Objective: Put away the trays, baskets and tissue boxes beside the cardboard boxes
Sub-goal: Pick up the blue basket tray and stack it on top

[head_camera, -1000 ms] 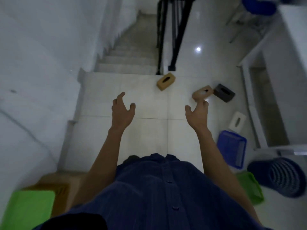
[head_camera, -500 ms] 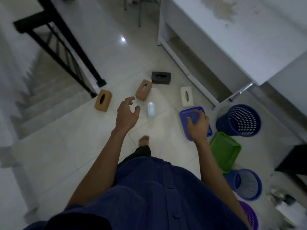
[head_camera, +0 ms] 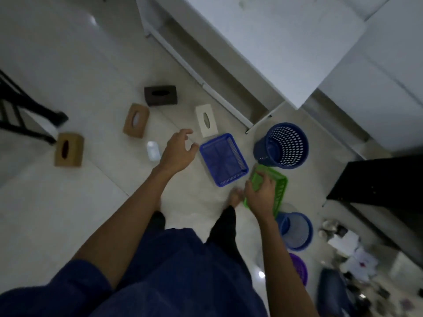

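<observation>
A blue tray point(head_camera: 223, 160) lies on the tiled floor with a green tray point(head_camera: 279, 187) just right of it. Around them stand a dark blue basket point(head_camera: 283, 145), a lighter blue basket point(head_camera: 295, 232) and a purple basket point(head_camera: 298, 268). Several tissue boxes lie further out: white point(head_camera: 206, 120), dark brown point(head_camera: 161, 94), tan point(head_camera: 136, 120) and another tan point(head_camera: 68, 149). My left hand point(head_camera: 178, 149) hangs with spread fingers just left of the blue tray and holds nothing. My right hand point(head_camera: 261, 193) is over the green tray's near end, fingers loose; contact is unclear.
A white table point(head_camera: 263, 42) stands behind the trays. A black stair railing point(head_camera: 23, 110) is at the left and black furniture point(head_camera: 384, 191) at the right. Small clutter point(head_camera: 350, 248) covers the floor at the lower right. My bare foot point(head_camera: 235, 197) is beside the green tray.
The view swung right from the stairs to the trays and baskets. My right hand moved from over the blue tray to over the green tray, and my left hand came up beside the blue tray.
</observation>
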